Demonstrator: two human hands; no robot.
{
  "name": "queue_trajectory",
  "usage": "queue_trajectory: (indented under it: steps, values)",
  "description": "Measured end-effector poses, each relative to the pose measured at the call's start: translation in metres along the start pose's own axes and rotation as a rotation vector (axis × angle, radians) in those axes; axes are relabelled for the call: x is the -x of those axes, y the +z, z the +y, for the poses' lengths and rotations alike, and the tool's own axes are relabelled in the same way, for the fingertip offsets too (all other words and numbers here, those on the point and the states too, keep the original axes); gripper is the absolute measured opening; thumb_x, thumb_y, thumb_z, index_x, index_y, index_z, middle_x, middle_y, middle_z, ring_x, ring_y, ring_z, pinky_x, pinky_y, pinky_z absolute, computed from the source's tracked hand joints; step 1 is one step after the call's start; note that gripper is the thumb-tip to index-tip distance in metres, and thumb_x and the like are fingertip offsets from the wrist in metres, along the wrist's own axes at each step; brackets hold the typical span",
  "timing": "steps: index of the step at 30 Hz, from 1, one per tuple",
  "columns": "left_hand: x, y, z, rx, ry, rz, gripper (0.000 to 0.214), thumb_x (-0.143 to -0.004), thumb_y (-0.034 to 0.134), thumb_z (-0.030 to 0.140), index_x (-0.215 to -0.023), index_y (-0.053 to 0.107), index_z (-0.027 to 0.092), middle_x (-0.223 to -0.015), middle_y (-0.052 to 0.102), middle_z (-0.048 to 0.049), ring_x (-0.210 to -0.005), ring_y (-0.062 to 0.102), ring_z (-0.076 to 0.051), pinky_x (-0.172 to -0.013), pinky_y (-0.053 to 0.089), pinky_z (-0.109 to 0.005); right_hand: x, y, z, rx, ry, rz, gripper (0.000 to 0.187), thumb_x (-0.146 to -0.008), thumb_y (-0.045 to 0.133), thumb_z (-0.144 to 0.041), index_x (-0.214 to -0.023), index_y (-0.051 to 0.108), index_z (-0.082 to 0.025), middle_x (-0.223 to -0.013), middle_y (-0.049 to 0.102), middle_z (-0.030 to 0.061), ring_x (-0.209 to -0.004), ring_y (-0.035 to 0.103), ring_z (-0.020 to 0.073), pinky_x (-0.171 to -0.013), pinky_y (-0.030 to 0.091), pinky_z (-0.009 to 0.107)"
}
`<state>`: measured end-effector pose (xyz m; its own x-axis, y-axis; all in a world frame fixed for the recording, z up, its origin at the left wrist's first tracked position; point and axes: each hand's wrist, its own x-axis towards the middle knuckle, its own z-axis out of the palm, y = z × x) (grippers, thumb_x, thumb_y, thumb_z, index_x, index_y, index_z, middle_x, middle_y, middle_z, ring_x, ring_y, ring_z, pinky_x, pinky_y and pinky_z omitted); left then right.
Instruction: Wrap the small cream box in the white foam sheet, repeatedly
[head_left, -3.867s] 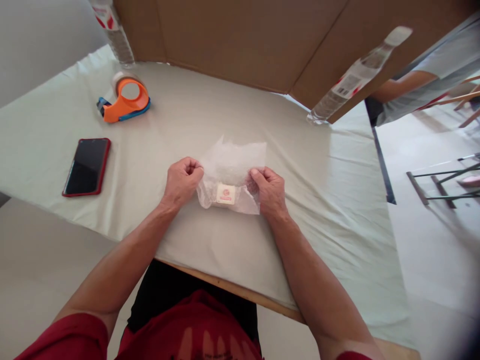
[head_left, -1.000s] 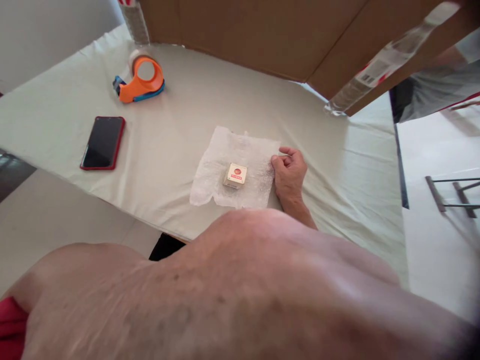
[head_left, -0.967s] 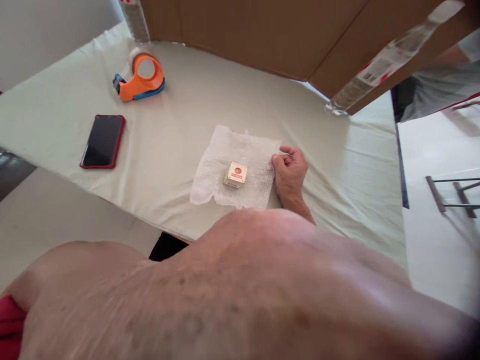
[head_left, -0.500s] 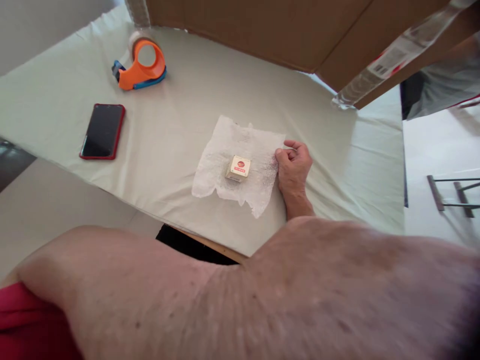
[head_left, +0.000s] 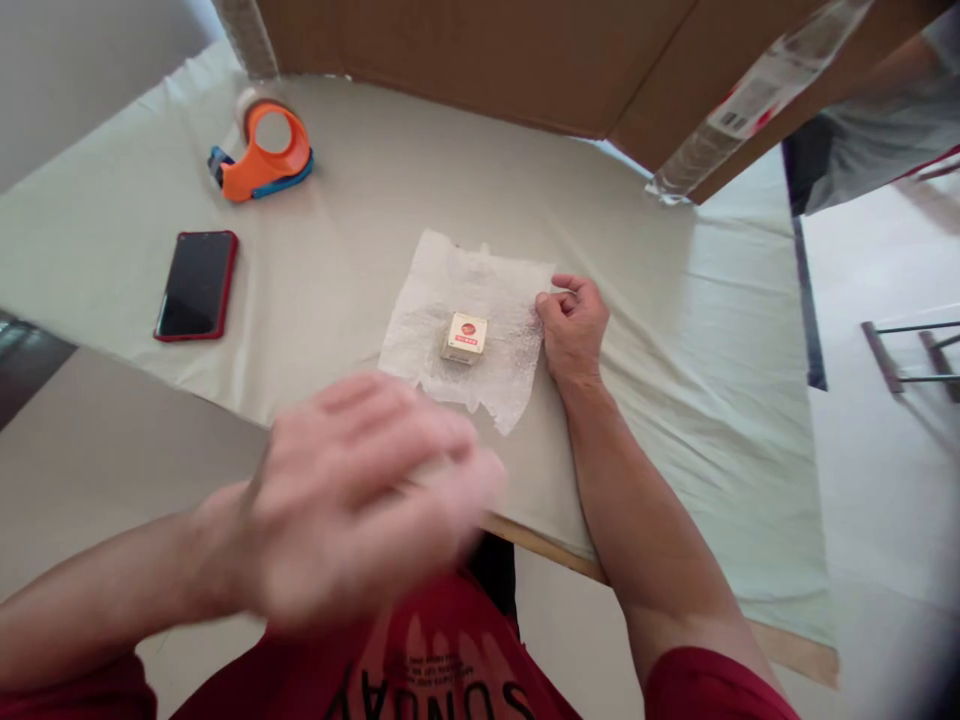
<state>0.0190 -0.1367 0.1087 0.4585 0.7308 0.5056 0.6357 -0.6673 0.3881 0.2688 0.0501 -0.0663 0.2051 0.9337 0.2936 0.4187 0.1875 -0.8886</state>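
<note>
A small cream box (head_left: 465, 336) with red print on top sits near the middle of a white bubble wrap sheet (head_left: 499, 275), which lies flat on the table with torn edges. My right hand (head_left: 576, 325) rests at the sheet's right edge, fingers curled and thumb on the edge of the wrap. Close to the camera, my left hand (head_left: 367, 490) is raised in front of the table's near edge. Motion smears its fingers, so I cannot make out whether anything is in them. The left hand covers the sheet's lower left corner.
An orange and blue tape dispenser (head_left: 266, 155) and a phone in a red case (head_left: 196, 285) lie at left on the pale tablecloth (head_left: 360, 200). A large cardboard box (head_left: 465, 60) stands along the back. Another person's arm (head_left: 889, 75) shows at right, above a stool (head_left: 919, 355).
A large bare patch of skin close to the camera has gone from view. My left hand now shows raised at lower left. My right hand stays at the wrap's edge; the view has shifted slightly.
</note>
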Motion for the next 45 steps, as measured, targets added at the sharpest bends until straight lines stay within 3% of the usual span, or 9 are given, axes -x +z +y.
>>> queue_trajectory:
  steps: [1,6,18,26,30,33,36,40,45]
  values:
    - [0.000,0.005,-0.017,-0.031,0.073,0.031,0.014,-0.090,0.062,0.012,-0.094,0.067,0.024,-0.092,0.072,-0.0009,-0.085,0.068,-0.016,-0.082,0.059,-0.031,0.000,0.000,-0.002,-0.008,0.001,0.004,0.022,-0.079,0.058,-0.026,-0.101,0.054,-0.024,-0.061,0.052,-0.0070,-0.056,0.053,0.0146,-0.062,0.048,0.032]
    - [0.013,0.045,-0.077,-0.043,-0.140,-0.052,0.018,-0.093,0.052,0.012,-0.098,0.068,0.018,-0.099,0.072,-0.0072,-0.093,0.068,-0.020,-0.084,0.057,-0.035,0.002,0.000,-0.008,-0.002,0.014,0.020,0.022,-0.077,0.058,-0.027,-0.099,0.054,-0.024,-0.060,0.051,-0.0070,-0.056,0.053,0.0154,-0.061,0.048,0.033]
    - [0.003,0.081,-0.086,-0.059,-0.141,-0.579,0.019,-0.092,0.053,0.019,-0.086,0.071,0.018,-0.084,0.073,-0.0072,-0.084,0.066,-0.024,-0.074,0.052,-0.037,0.003,-0.002,-0.008,-0.022,0.055,0.017,0.024,-0.078,0.057,-0.032,-0.100,0.055,-0.024,-0.060,0.050,-0.0080,-0.054,0.050,0.0147,-0.060,0.046,0.032]
    - [0.001,0.090,-0.080,-0.109,-0.211,-0.379,0.023,-0.094,0.047,0.014,-0.095,0.071,0.016,-0.093,0.070,-0.0088,-0.088,0.066,-0.023,-0.074,0.052,-0.034,0.004,-0.002,-0.010,-0.046,0.066,0.004,0.027,-0.077,0.058,-0.033,-0.101,0.054,-0.023,-0.061,0.053,-0.0073,-0.056,0.053,0.0160,-0.062,0.047,0.033]
    - [0.001,0.098,-0.076,-0.150,-0.133,-0.445,0.023,-0.094,0.049,0.014,-0.082,0.069,0.015,-0.087,0.069,-0.0094,-0.087,0.066,-0.024,-0.074,0.053,-0.034,0.000,0.000,-0.006,-0.031,0.078,-0.007,0.028,-0.077,0.058,-0.033,-0.103,0.054,-0.023,-0.065,0.056,-0.0059,-0.058,0.054,0.0159,-0.063,0.049,0.033]
    - [0.002,0.104,-0.076,-0.158,-0.122,-0.427,0.019,-0.093,0.053,0.016,-0.080,0.067,0.016,-0.085,0.068,-0.0089,-0.084,0.065,-0.024,-0.075,0.053,-0.035,-0.005,-0.009,-0.008,0.086,0.067,-0.061,0.038,-0.074,0.061,-0.031,-0.110,0.053,-0.021,-0.081,0.064,-0.0004,-0.061,0.057,0.0161,-0.068,0.053,0.037]
    - [0.002,0.105,-0.081,-0.174,-0.206,-0.233,0.007,-0.089,0.063,0.023,-0.092,0.066,0.018,-0.095,0.069,-0.0101,-0.092,0.065,-0.026,-0.080,0.054,-0.038,-0.003,-0.028,-0.028,0.349,-0.123,-0.092,0.046,-0.071,0.065,-0.027,-0.116,0.058,-0.021,-0.106,0.066,0.0087,-0.075,0.062,0.0208,-0.080,0.055,0.046]
    - [-0.004,0.109,-0.093,-0.108,-0.267,-0.039,0.049,-0.081,0.073,0.033,-0.123,0.056,0.017,-0.120,0.067,-0.0150,-0.113,0.062,-0.032,-0.095,0.053,-0.046,0.016,-0.037,-0.075,0.417,-0.460,-0.199,0.038,-0.082,0.060,-0.025,-0.120,0.062,-0.025,-0.127,0.063,0.0129,-0.109,0.063,0.0301,-0.090,0.054,0.050]
    - [-0.012,0.128,-0.114,0.036,-0.239,-0.197,0.101,-0.076,0.076,0.043,-0.155,0.022,0.010,-0.153,0.046,-0.0256,-0.142,0.046,-0.038,-0.114,0.040,-0.052,0.040,-0.004,-0.096,0.487,-0.533,-0.669,0.042,-0.080,0.067,-0.029,-0.122,0.064,-0.021,-0.121,0.070,0.0141,-0.111,0.065,0.0340,-0.096,0.053,0.052]
